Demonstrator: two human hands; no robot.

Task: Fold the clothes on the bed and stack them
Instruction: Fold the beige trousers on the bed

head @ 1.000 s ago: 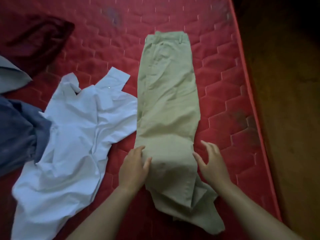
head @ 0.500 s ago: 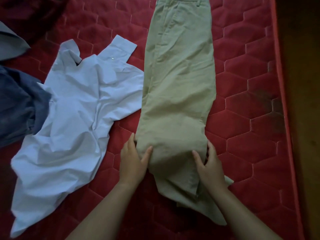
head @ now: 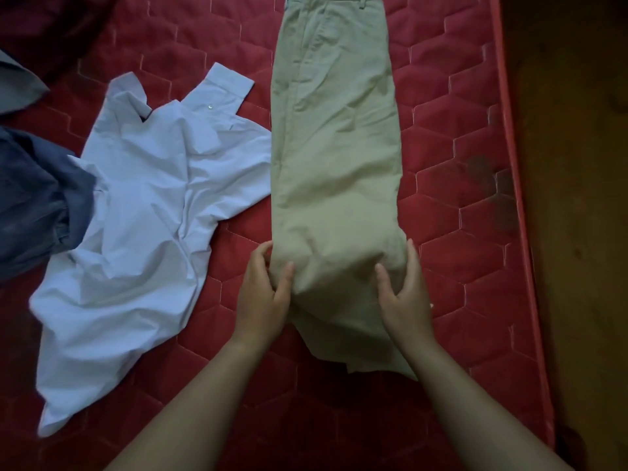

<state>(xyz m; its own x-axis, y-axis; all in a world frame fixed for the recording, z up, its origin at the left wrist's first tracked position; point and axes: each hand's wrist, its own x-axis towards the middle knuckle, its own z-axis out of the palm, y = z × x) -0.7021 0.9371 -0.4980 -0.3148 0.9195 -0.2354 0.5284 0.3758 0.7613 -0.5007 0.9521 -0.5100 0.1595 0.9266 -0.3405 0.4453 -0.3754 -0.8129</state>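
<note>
Khaki cotton trousers (head: 336,147), already doubled lengthwise into one long strip, lie on the right part of the red quilted mattress (head: 458,232), waistband at the far end and hems at the near end. A second ago both hands lay loose at the leg section, the right one apart from the cloth. Now the left hand (head: 263,294) pinches the strip's left edge, thumb on top and fingers at the edge. The right hand (head: 404,294) grasps the right edge the same way. The cloth between them has risen into a slight hump. The view has also dropped nearer, so the waistband now sits at the far edge of the picture.

I judge this grip to be the start of a crosswise fold, probably carrying the near half toward the waistband. Stacking has not begun. Still unfolded are a crumpled white button shirt (head: 146,205) just left of the trousers, a dark blue garment (head: 34,198) beyond it, and a grey one (head: 17,86) and a maroon one (head: 44,25) at far left.
</note>
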